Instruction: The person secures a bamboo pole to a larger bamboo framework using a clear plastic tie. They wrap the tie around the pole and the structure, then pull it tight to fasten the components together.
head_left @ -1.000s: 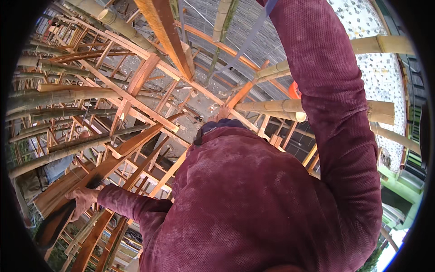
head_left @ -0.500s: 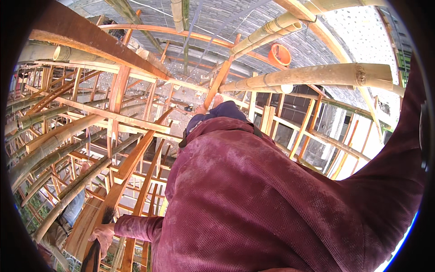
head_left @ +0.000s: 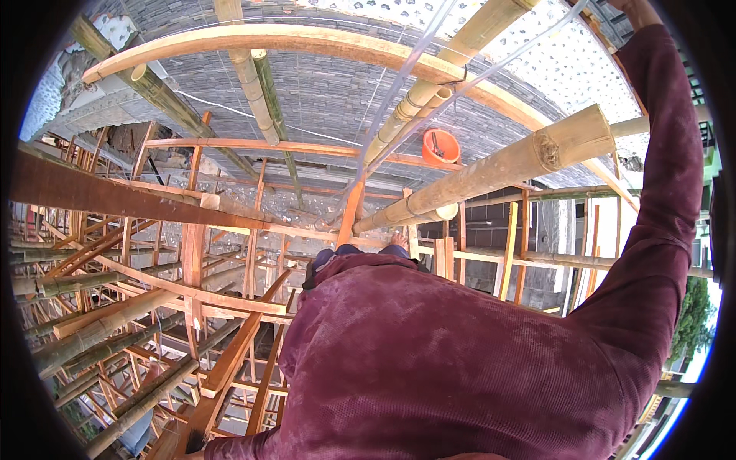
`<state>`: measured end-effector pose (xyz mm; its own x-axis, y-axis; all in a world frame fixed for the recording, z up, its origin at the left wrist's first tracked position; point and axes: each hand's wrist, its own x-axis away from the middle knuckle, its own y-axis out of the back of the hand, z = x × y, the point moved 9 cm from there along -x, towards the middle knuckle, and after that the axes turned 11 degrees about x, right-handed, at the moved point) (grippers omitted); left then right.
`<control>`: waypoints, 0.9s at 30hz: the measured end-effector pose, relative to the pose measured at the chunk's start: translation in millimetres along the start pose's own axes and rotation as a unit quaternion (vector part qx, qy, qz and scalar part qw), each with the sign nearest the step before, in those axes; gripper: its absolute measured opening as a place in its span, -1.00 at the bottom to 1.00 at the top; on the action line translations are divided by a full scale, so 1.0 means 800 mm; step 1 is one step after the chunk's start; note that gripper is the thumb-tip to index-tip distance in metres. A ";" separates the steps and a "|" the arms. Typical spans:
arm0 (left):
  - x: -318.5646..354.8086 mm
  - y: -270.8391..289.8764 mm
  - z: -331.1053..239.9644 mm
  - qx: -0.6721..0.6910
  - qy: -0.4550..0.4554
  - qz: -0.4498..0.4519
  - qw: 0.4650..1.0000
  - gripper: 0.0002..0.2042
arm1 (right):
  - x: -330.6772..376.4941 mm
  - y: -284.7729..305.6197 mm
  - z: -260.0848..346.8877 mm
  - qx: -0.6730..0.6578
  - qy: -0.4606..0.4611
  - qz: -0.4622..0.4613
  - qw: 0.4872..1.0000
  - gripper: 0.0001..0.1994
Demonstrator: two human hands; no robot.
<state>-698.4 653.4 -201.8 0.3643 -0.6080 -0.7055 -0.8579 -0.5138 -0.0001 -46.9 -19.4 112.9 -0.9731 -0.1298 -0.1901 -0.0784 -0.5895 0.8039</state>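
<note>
My right arm, in a dusty maroon sleeve [head_left: 659, 153], stretches up along the right side. My right hand [head_left: 638, 12] is cut off by the top edge, so its fingers do not show. At the bottom left only a sliver of my left hand [head_left: 195, 455] comes into view, beside a wooden beam [head_left: 222, 383]. Next to that hand a little of a bundle of thin black strands [head_left: 197, 438] shows; the grip on it is hidden. A thick bamboo pole [head_left: 498, 172] slopes up to the right in front of me.
A bare foot [head_left: 399, 241] rests among the timbers. An orange bucket [head_left: 441, 146] with something dark inside stands beyond. A dark red-brown beam [head_left: 92, 201] crosses at left over dense timber and bamboo framing. Clear tubing [head_left: 399, 73] hangs before a grey tiled wall [head_left: 330, 84].
My right arm has come into view, raised toward the upper right. My left hand, earlier wrapped around the black strands, has slipped mostly below the lower edge. The view has tilted up toward the wall.
</note>
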 end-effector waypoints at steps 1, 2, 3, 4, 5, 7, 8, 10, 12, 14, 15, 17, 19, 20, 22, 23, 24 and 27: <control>0.008 -0.006 0.004 0.000 0.005 0.008 1.000 -0.34 | 0.010 0.006 -0.020 -0.011 -0.027 0.000 1.000 -0.43; 0.018 -0.015 0.008 0.000 0.010 0.017 1.000 -0.35 | 0.024 0.011 -0.039 -0.021 -0.055 -0.001 0.998 -0.44; 0.025 -0.022 0.009 0.002 0.011 0.026 1.000 -0.36 | 0.038 0.009 -0.066 -0.036 -0.084 0.001 0.996 -0.44; 0.017 -0.010 0.000 -0.004 0.000 0.013 1.000 -0.36 | 0.036 -0.007 -0.089 -0.069 -0.098 0.011 0.993 -0.44; 0.015 0.000 -0.009 -0.004 -0.011 0.004 1.000 -0.37 | 0.033 -0.030 -0.112 -0.093 -0.102 0.043 0.990 -0.44; 0.014 0.006 -0.025 -0.002 -0.021 -0.006 1.000 -0.38 | 0.035 -0.060 -0.156 -0.127 -0.113 0.092 0.981 -0.45; 0.010 0.014 -0.039 -0.001 -0.032 -0.016 0.999 -0.39 | 0.034 -0.078 -0.178 -0.146 -0.115 0.118 0.975 -0.45; 0.020 0.013 -0.079 0.026 -0.051 -0.032 0.998 -0.40 | 0.037 -0.092 -0.213 -0.147 -0.120 0.147 0.971 -0.45; 0.044 0.002 -0.152 0.147 -0.063 -0.022 0.987 -0.41 | 0.036 -0.101 -0.224 -0.128 -0.123 0.141 0.974 -0.46; 0.102 -0.048 -0.248 0.349 -0.008 0.100 0.932 -0.42 | 0.031 -0.125 -0.197 -0.136 -0.073 0.159 0.975 -0.50; 0.174 -0.122 -0.318 0.488 0.101 0.260 0.827 -0.34 | 0.040 -0.125 -0.170 -0.106 -0.075 0.128 0.983 -0.50; 0.357 -0.225 -0.436 0.582 0.187 0.528 0.590 -0.12 | 0.044 -0.114 -0.163 -0.138 0.018 0.161 0.977 -0.58; 0.527 -0.221 -0.604 0.517 0.157 0.743 0.395 0.10 | 0.050 -0.119 -0.171 -0.152 0.078 0.110 0.979 -0.50; 0.577 -0.200 -0.668 0.529 0.101 0.788 0.299 0.12 | 0.058 -0.114 -0.173 -0.175 0.091 0.107 0.975 -0.51; 0.642 -0.188 -0.734 0.526 0.049 0.806 0.265 0.06 | 0.073 -0.107 -0.171 -0.216 0.088 0.109 0.966 -0.54; 0.664 -0.190 -0.756 0.521 0.030 0.807 0.275 0.04 | 0.074 -0.107 -0.170 -0.226 0.094 0.124 0.962 -0.55; 0.676 -0.207 -0.772 0.544 0.066 0.787 0.285 0.00 | 0.074 -0.109 -0.172 -0.240 0.098 0.135 0.956 -0.56; 0.661 -0.254 -0.817 0.629 0.135 0.694 0.323 -0.10 | 0.071 -0.112 -0.200 -0.242 0.086 0.137 0.957 -0.52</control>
<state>-94.5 40.4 -111.7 -0.8154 0.1569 -0.5573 0.3301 0.9168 -0.2248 -60.7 -101.7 -60.2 -0.8893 -0.4374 -0.1333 0.3244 -0.8090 0.4902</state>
